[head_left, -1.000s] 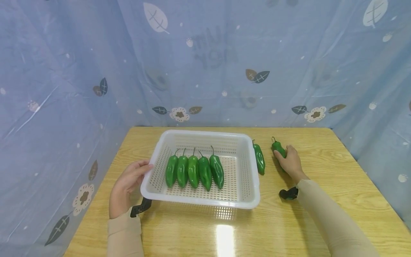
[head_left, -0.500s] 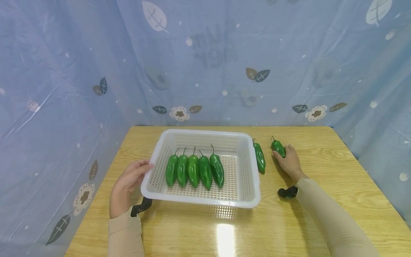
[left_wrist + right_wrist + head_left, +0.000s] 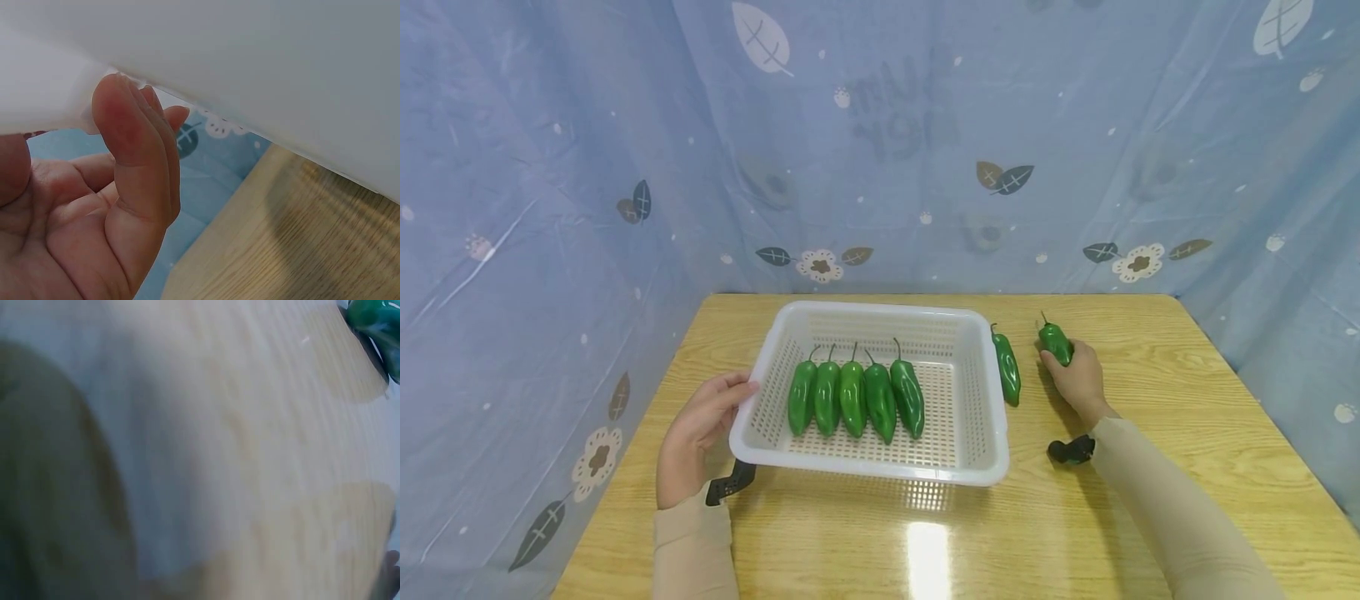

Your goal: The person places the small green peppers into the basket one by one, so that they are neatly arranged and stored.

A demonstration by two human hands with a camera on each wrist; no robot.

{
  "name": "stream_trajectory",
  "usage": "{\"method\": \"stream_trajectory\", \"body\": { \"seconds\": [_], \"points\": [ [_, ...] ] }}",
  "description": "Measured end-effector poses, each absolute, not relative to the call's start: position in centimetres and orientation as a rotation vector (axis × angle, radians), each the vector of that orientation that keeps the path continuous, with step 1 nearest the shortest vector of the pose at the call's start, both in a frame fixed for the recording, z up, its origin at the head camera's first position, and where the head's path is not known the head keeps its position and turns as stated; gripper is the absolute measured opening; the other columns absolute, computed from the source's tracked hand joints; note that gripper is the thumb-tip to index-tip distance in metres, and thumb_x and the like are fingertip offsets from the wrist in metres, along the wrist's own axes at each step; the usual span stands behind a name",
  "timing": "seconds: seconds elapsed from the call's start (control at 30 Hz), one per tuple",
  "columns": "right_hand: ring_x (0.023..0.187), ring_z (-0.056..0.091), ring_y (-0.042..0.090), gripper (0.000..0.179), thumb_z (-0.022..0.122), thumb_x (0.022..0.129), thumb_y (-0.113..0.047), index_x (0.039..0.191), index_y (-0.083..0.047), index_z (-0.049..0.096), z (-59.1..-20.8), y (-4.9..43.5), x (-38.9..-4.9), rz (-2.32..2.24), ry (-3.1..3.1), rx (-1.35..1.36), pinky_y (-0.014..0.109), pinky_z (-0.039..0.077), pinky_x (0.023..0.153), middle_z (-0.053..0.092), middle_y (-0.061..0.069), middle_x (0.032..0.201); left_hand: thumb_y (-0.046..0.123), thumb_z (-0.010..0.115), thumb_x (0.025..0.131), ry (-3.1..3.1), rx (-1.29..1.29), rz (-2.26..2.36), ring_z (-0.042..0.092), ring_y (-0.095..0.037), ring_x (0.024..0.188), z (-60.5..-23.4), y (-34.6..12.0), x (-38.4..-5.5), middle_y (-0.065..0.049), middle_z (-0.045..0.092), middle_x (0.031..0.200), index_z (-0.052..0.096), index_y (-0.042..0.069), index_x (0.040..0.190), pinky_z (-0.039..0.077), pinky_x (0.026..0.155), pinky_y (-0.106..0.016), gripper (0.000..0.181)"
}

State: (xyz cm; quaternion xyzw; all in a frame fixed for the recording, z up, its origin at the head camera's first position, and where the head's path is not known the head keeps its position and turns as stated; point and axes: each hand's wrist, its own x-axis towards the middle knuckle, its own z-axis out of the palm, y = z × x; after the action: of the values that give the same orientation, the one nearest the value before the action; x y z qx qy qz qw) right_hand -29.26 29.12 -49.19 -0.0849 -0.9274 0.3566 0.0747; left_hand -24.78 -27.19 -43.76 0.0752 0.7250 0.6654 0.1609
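Note:
My left hand (image 3: 707,415) grips the left rim of a white plastic basket (image 3: 880,477), thumb over the rim. In the left wrist view, the fingers of the left hand (image 3: 134,156) curl up against the basket's underside (image 3: 262,56). Several green peppers (image 3: 852,396) lie side by side in the basket, stems pointing away. To the right of the basket, my right hand (image 3: 1081,379) holds another green pepper (image 3: 1054,342) by its lower part, which the hand hides. One more green pepper (image 3: 1006,368) lies on the table just outside the basket's right wall.
The wooden table (image 3: 820,542) ends at the back and left against a blue patterned curtain (image 3: 880,167). The right wrist view is mostly blurred; a green pepper (image 3: 378,322) shows at its upper right.
The pepper in my right hand has shifted slightly and its stem now stands a little farther right. The left hand and the basket look unmoved.

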Motion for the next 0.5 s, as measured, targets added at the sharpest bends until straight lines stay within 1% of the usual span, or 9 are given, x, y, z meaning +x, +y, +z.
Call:
{"method": "stream_trajectory", "body": {
  "seconds": [0.1,0.17,0.5],
  "points": [
    [0.106,0.048,0.044,0.069,0.047,0.098,-0.038,0.138,0.015,0.027,-49.04,29.07,-29.14,1.114,-2.77,-0.304,0.053,0.046,0.083,0.043,0.034,0.123,0.018,0.048,0.1,2.07,0.214,1.902,0.068,-0.015,0.094,-43.77,-27.17,-24.76,-0.016,0.063,0.114,0.034,-0.018,0.135,0.056,0.078,-0.034,0.052],
    [0.109,0.046,0.045,0.07,0.046,0.098,-0.039,0.14,0.013,0.025,-48.96,29.06,-29.08,1.138,-2.761,-0.328,0.055,0.044,0.087,0.042,0.034,0.125,0.017,0.047,0.1,2.069,0.219,1.902,0.068,-0.015,0.094,-43.77,-27.17,-24.74,-0.016,0.064,0.114,0.033,-0.018,0.135,0.056,0.078,-0.034,0.051],
    [0.111,0.046,0.044,0.07,0.048,0.097,-0.039,0.14,0.011,0.024,-48.38,28.94,-28.6,1.179,-2.719,-0.369,0.055,0.044,0.089,0.042,0.033,0.126,0.017,0.047,0.1,2.058,0.246,1.91,0.068,-0.017,0.094,-43.53,-27.15,-24.68,-0.014,0.064,0.112,0.033,-0.019,0.134,0.056,0.077,-0.035,0.051]
  ]
}}
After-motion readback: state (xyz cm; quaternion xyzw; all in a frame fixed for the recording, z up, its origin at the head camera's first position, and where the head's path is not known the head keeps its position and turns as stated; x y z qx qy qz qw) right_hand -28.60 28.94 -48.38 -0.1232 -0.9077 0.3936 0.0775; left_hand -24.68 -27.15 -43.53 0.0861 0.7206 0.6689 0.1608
